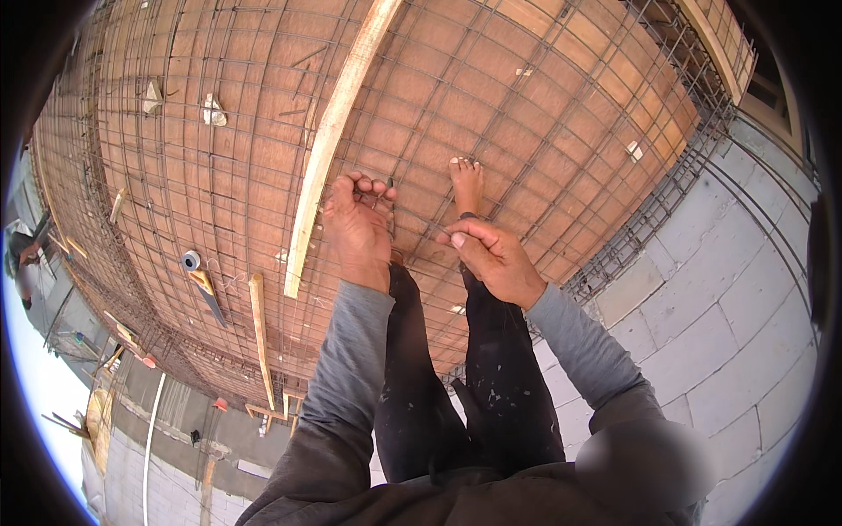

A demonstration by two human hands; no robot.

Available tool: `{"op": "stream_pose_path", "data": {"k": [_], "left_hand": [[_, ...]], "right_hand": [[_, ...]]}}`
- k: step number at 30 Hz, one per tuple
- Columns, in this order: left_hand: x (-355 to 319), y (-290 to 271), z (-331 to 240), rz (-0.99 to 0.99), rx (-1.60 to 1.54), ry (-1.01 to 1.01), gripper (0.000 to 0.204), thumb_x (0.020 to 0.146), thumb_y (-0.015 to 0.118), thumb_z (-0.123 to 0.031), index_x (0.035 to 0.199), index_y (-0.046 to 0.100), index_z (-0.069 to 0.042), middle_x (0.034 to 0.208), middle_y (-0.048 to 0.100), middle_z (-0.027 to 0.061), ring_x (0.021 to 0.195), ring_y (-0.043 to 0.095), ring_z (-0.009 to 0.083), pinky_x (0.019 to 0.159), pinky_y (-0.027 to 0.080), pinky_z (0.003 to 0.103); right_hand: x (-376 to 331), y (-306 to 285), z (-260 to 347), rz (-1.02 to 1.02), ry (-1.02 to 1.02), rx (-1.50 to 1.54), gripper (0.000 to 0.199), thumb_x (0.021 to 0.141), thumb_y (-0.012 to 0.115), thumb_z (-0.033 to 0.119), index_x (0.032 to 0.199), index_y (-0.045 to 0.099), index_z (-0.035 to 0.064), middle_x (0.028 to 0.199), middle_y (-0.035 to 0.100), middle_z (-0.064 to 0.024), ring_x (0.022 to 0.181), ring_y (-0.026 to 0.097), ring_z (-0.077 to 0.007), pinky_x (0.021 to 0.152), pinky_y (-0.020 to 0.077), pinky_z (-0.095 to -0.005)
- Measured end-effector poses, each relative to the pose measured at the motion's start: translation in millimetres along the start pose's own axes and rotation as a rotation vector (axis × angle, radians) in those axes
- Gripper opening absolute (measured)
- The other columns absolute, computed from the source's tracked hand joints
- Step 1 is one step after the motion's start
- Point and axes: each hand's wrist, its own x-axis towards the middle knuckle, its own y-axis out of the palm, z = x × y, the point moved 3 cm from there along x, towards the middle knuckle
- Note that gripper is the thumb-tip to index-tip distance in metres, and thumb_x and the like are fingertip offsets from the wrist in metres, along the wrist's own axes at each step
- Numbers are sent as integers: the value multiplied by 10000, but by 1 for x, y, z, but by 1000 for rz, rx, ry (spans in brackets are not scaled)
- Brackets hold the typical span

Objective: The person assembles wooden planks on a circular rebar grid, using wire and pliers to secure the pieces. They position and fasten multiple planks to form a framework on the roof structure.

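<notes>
My left hand (355,226) is raised in front of me with its fingers curled shut. A short, thin dark wire (392,216) sticks down from the fingertips. My right hand (493,256) is beside it, a little lower, with thumb and forefinger pinched together; anything in the pinch is too small to make out. Both arms wear grey sleeves. Below the hands I stand on a steel rebar mesh (544,96) laid over brown plywood formwork (246,158). My bare foot (467,181) rests on the mesh just beyond the right hand.
A long pale wooden plank (333,131) lies across the mesh to the left of my hands. Farther left are a shorter plank (258,326), a tape roll (190,259) and a yellow-handled tool (207,291). A rebar cage (671,188) and a grey block wall (728,307) border the right. The deck drops off at the left.
</notes>
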Motion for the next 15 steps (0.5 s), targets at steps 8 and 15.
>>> {"op": "stream_pose_path", "data": {"k": [8, 15], "left_hand": [[13, -38, -49, -599, 49, 242, 421, 1071, 427, -278, 1305, 554, 48, 1038, 628, 115, 971, 630, 225, 848, 566, 348], [-47, 36, 18, 181, 69, -147, 391, 1056, 489, -284, 1279, 569, 28, 1013, 631, 101, 988, 629, 252, 880, 527, 378]], "right_hand": [[-9, -38, 4, -135, -52, 481, 232, 1082, 504, 198, 1151, 644, 26, 657, 423, 84, 529, 377, -17, 472, 303, -211], [-6, -21, 5, -106, 114, 163, 232, 1079, 518, 233, 1136, 639, 44, 653, 395, 91, 509, 336, -17, 453, 273, -218]]}}
